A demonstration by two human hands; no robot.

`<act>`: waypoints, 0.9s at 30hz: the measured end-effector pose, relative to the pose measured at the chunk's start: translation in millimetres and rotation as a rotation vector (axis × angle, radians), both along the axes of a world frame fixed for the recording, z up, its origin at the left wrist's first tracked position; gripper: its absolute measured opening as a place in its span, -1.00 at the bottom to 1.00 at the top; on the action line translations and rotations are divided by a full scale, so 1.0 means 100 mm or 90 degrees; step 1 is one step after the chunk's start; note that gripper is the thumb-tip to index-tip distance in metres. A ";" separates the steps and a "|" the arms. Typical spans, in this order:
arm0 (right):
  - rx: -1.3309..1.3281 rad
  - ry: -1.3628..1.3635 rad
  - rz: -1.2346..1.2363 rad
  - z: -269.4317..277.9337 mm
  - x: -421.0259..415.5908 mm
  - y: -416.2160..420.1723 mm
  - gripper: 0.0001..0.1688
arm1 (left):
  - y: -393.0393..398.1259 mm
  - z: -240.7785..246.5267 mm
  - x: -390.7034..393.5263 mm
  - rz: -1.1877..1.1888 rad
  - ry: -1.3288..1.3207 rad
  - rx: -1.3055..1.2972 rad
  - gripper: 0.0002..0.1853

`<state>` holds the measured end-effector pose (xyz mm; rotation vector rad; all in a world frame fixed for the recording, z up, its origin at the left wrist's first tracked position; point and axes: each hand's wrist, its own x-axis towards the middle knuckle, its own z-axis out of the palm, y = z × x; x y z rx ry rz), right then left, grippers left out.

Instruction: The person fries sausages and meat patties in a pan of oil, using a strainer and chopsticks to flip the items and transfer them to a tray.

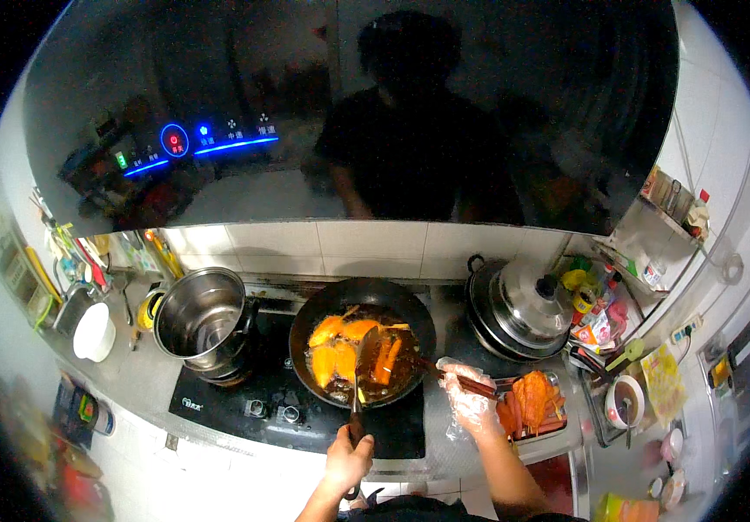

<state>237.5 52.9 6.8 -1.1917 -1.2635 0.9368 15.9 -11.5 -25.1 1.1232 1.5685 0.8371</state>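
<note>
My left hand point(347, 457) grips the dark handle of a metal spatula point(366, 352), whose blade rests among the food in a black wok point(385, 293). Orange-coated pieces point(334, 362) and sausage-like sticks point(385, 363) lie in dark bubbling oil there. Just right of the wok, my right hand point(468, 395) wears a clear plastic glove. It is closed around dark chopsticks point(476, 385), their tips pointing toward the wok. Beside this hand a metal tray point(554, 427) holds more orange-coated pieces point(533, 399) and reddish sausages point(509, 414).
A steel pot point(200, 320) stands on the left of the black gas hob point(218, 411). A lidded pan point(528, 310) sits at the right, near condiments point(590, 300) and a bowl of brown liquid point(624, 401). The range hood point(349, 117) overhangs the wok.
</note>
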 end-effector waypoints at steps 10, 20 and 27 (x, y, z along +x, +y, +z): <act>-0.022 -0.021 0.018 -0.04 -0.04 -0.05 -0.65 | 0.06 0.38 0.12 0.019 -0.365 -0.159 -0.86; 0.140 -0.077 -0.044 0.18 -0.03 -0.15 -0.77 | 0.05 0.45 0.14 0.006 -0.548 -0.236 -0.86; 0.138 -0.086 -0.030 0.21 -0.04 -0.18 -0.78 | 0.04 0.47 0.14 -0.004 -0.548 -0.229 -0.86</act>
